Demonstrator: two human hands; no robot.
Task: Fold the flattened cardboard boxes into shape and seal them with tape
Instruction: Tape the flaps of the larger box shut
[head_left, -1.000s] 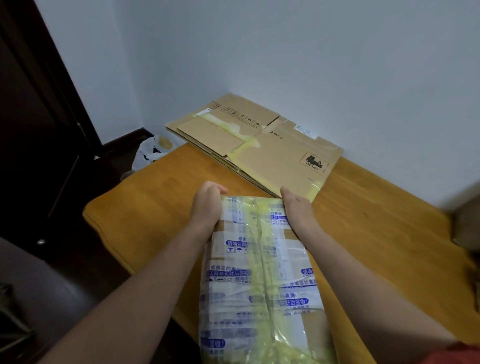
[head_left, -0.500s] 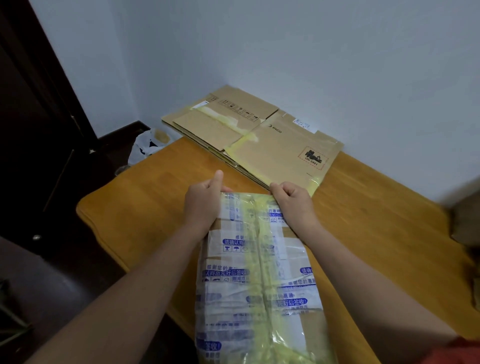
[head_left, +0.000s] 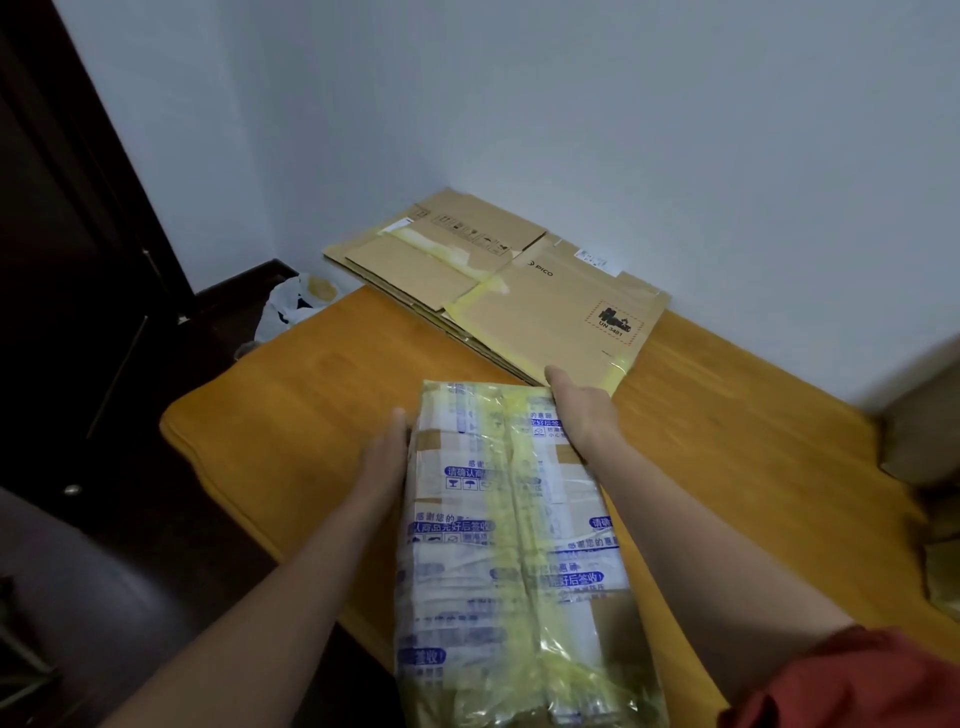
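A cardboard box (head_left: 509, 545) covered in white printed tape and yellowish clear tape stands in front of me on the wooden table (head_left: 291, 415). My left hand (head_left: 384, 457) lies flat against its left side, fingers straight and blurred. At the box's far right corner my right hand (head_left: 582, 408) rests with fingers extended; its fingertips are hidden over the far edge. A stack of flattened cardboard boxes (head_left: 519, 296) lies at the back of the table against the wall.
A white plastic bag (head_left: 293, 304) sits on the dark floor beyond the table's left corner. A dark door (head_left: 78, 234) fills the left side. Part of another brown cardboard object (head_left: 924, 436) shows at the right edge.
Both hands have let go of the box's far top edge. The left hand has slid down onto the left side, and the right hand has flattened at the far right corner.
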